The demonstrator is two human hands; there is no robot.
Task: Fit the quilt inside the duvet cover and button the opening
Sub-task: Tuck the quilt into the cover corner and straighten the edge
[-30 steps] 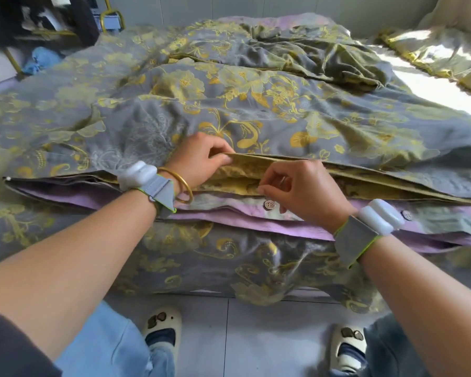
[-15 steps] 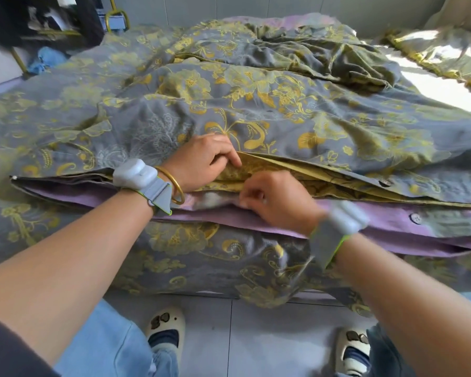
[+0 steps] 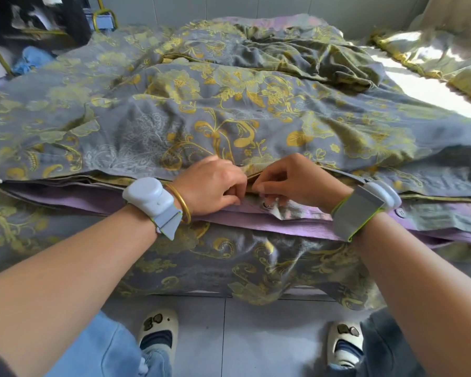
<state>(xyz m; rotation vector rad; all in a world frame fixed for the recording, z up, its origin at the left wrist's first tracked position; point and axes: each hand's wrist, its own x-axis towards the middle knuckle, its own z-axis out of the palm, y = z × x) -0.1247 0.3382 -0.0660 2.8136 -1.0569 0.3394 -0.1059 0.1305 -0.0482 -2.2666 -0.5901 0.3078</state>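
At duvet cover (image 3: 229, 118) edge, left hand (image 3: 212, 186), right hand (image 3: 294, 180) pinching, two buttons (image 3: 267, 205) (image 3: 400, 212).

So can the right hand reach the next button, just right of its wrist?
Probably yes: the button lies uncovered on the purple flap beside the wrist of the right hand. That hand is pinching the duvet cover, though, and must let go first.

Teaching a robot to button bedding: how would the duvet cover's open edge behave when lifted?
Probably floppy: the duvet cover lies in soft wrinkles and folds. Likely light at the edge: the left hand and right hand hold it by pinches alone.
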